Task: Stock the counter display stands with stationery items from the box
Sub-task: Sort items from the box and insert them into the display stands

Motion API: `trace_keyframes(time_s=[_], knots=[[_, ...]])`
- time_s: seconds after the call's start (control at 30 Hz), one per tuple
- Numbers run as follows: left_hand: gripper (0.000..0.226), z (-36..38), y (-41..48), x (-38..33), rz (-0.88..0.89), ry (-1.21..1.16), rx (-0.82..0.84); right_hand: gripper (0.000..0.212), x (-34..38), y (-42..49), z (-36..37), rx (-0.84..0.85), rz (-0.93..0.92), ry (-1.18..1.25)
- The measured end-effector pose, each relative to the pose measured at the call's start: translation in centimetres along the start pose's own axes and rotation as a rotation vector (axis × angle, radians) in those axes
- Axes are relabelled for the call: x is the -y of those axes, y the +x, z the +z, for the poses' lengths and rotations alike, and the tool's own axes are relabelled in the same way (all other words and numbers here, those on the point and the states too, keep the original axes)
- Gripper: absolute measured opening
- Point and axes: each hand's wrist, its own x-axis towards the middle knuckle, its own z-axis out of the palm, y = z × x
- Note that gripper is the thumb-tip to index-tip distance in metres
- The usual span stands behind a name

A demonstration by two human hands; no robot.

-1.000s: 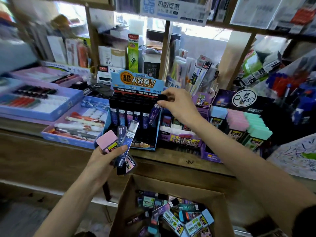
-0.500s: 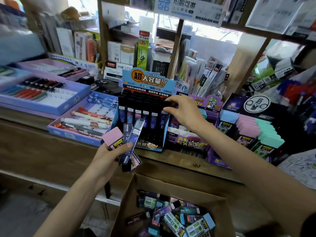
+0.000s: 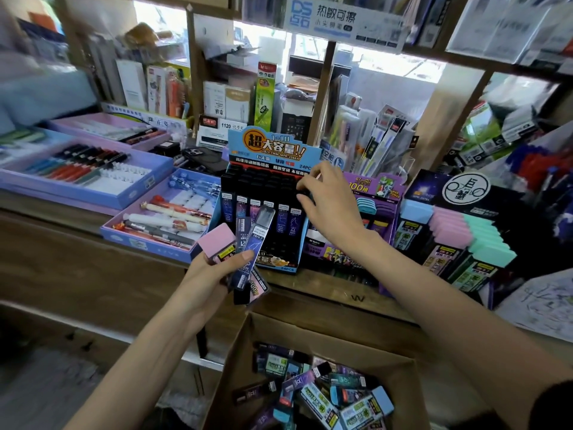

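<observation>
A blue counter display stand (image 3: 273,150) holds rows of black-capped pencil-lead tubes. My right hand (image 3: 331,209) reaches to the stand's right end, its fingertips pinching the black cap of the rightmost front tube (image 3: 294,220), which stands in its slot. My left hand (image 3: 210,274) hovers in front of the stand and grips a pink eraser (image 3: 217,242) together with several lead tubes (image 3: 259,234). Below, an open cardboard box (image 3: 235,367) contains several mixed erasers and tubes.
Right of the stand are a purple lead display (image 3: 372,187) and a black stand with blue, pink and green erasers (image 3: 465,231). Lilac pen trays (image 3: 133,240) sit to the left on the wooden counter (image 3: 335,293). Crowded shelves rise behind.
My right hand has lowered a tilted lead tube into the stand's rightmost front slot, where it now stands upright. The left hand keeps its bundle; the view has shifted slightly.
</observation>
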Motion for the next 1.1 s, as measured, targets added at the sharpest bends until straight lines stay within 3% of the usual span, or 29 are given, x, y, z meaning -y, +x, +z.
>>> trace_keyframes(time_s=[0.07,0.17,0.23,0.4,0.57,0.63,0.77,0.93,1.1], knots=[[0.032,0.5,0.0,-0.1,-0.008,-0.004,-0.004,0.021,1.2,-1.1,-0.5,0.025,0.050,0.180],[0.033,1.3,-0.1,-0.1,-0.021,0.000,-0.002,0.019,3.5,-3.4,-0.8,0.259,0.255,0.706],[0.035,1.7,-0.3,0.0,-0.025,0.016,0.000,0.015,4.5,-4.2,-0.4,0.303,0.376,0.936],[0.035,1.6,-1.0,0.4,-0.030,-0.019,-0.030,0.022,5.1,-4.2,0.6,0.268,0.520,1.126],[0.025,-0.3,-1.4,-0.6,-0.026,-0.035,-0.088,0.011,5.1,-2.9,0.8,0.327,0.538,1.264],[0.023,-1.4,-1.6,-1.4,0.009,-0.019,-0.119,0.009,4.9,-1.4,0.6,0.225,0.557,1.267],[0.030,-3.9,-2.0,-2.7,0.086,0.004,-0.168,0.004,5.4,2.1,1.2,0.063,0.478,1.043],[0.029,-5.7,-2.2,-2.8,0.122,0.005,-0.198,0.004,7.4,3.8,4.2,0.094,0.390,0.792],[0.032,-6.5,-2.1,-2.3,0.109,0.006,-0.221,0.010,8.0,4.0,5.8,0.112,0.340,0.714]])
